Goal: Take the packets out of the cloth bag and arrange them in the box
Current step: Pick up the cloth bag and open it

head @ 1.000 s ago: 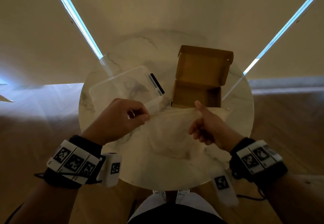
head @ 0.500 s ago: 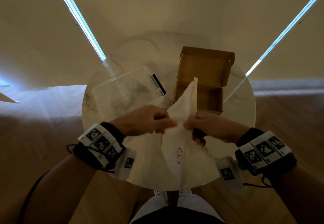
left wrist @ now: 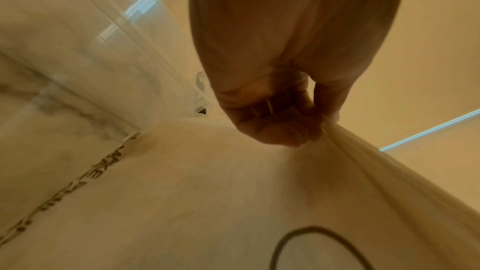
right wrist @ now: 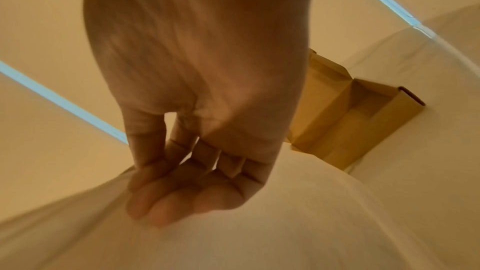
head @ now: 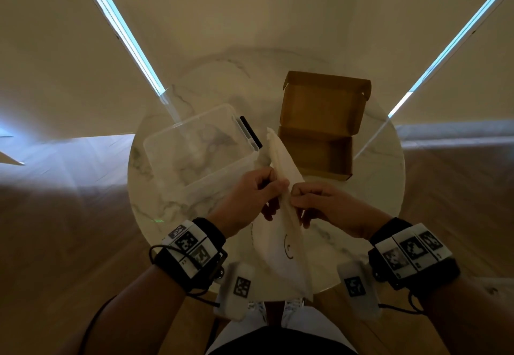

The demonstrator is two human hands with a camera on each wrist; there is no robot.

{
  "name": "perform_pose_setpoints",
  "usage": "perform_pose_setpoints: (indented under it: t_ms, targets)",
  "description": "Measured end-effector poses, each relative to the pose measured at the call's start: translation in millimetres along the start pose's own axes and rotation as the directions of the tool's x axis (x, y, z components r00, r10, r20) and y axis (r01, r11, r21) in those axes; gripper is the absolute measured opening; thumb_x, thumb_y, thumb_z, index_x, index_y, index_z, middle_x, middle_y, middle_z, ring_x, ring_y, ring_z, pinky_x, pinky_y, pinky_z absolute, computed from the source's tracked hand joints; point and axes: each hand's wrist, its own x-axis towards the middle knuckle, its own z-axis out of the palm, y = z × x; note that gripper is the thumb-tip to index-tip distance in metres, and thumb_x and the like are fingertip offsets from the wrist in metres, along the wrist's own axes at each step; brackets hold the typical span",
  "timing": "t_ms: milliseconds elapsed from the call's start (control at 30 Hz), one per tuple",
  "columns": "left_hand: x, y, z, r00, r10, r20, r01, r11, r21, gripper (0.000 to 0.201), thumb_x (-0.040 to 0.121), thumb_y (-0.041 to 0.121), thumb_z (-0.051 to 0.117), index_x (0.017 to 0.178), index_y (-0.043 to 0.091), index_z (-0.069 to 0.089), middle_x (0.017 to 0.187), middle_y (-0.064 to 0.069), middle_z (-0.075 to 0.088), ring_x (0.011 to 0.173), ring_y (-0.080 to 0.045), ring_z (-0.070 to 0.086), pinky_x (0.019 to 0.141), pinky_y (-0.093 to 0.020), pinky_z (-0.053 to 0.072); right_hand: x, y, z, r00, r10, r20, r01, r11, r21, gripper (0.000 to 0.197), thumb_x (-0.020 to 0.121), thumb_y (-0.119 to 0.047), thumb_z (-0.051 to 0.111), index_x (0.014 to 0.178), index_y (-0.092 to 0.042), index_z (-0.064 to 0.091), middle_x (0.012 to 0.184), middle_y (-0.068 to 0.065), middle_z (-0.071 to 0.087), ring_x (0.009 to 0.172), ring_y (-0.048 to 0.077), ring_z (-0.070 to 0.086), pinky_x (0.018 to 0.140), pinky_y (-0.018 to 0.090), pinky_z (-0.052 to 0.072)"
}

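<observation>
A cream cloth bag (head: 286,232) with dark printed letters and a circle is held up edge-on over the near half of the round marble table (head: 383,188). My left hand (head: 267,190) pinches its upper edge from the left; in the left wrist view the left hand (left wrist: 306,130) gathers the cloth bag (left wrist: 207,202) into a fold. My right hand (head: 300,201) pinches the same edge from the right, and the right hand (right wrist: 161,198) curls its fingers into the cloth bag (right wrist: 285,223). An open brown cardboard box (head: 319,154) stands behind, its lid raised. No packets show.
A clear plastic lid or tray (head: 200,146) lies on the table's left half, with a thin black object (head: 251,135) at its right edge. The cardboard box (right wrist: 350,118) also shows beyond my right hand. Pale curtains hang behind the table; wooden floor surrounds it.
The bag, stretched flat between my hands a second ago, has been folded upright. Both hands have come together at its middle and still grip its edge.
</observation>
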Motion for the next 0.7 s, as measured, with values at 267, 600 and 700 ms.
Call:
perform_pose_setpoints:
  t_ms: [267, 600, 700]
  targets:
    - [-4, -2, -14, 0.997, 0.029, -0.075, -0.03, 1.0, -0.005, 0.022, 0.094, 0.012, 0.054, 0.073, 0.009, 0.054, 0.079, 0.002, 0.067, 0.074, -0.017, 0.065, 0.068, -0.025, 0.056, -9, 12, -5, 0.926, 0.038, -0.377, 0.01, 0.992, 0.125, 0.025, 0.095, -0.028, 0.052, 0.076, -0.011, 0.053, 0.075, -0.004, 0.062, 0.074, 0.02, 0.058, 0.067, 0.027, 0.05]
    - [4, 6, 0, 0.973, 0.007, -0.232, -0.017, 0.999, -0.042, 0.031, 0.085, -0.001, 0.061, 0.069, 0.012, 0.039, 0.069, 0.001, 0.058, 0.057, -0.003, 0.064, 0.056, -0.018, 0.053, 18, -19, 17, 0.844, -0.001, -0.536, -0.062, 0.993, -0.099, 0.017, 0.096, -0.03, 0.057, 0.1, -0.014, 0.062, 0.098, 0.0, 0.07, 0.089, 0.014, 0.069, 0.075, 0.029, 0.056]
    - [5, 4, 2, 0.98, -0.101, -0.172, 0.068, 0.979, -0.19, 0.011, 0.091, 0.003, 0.059, 0.094, 0.008, 0.05, 0.093, -0.011, 0.07, 0.076, -0.02, 0.072, 0.064, -0.03, 0.058, 20, -16, 28, 0.89, 0.088, -0.448, -0.138, 0.987, -0.08, 0.036, 0.089, -0.047, 0.062, 0.106, -0.016, 0.06, 0.102, 0.003, 0.069, 0.092, 0.019, 0.068, 0.081, 0.037, 0.059]
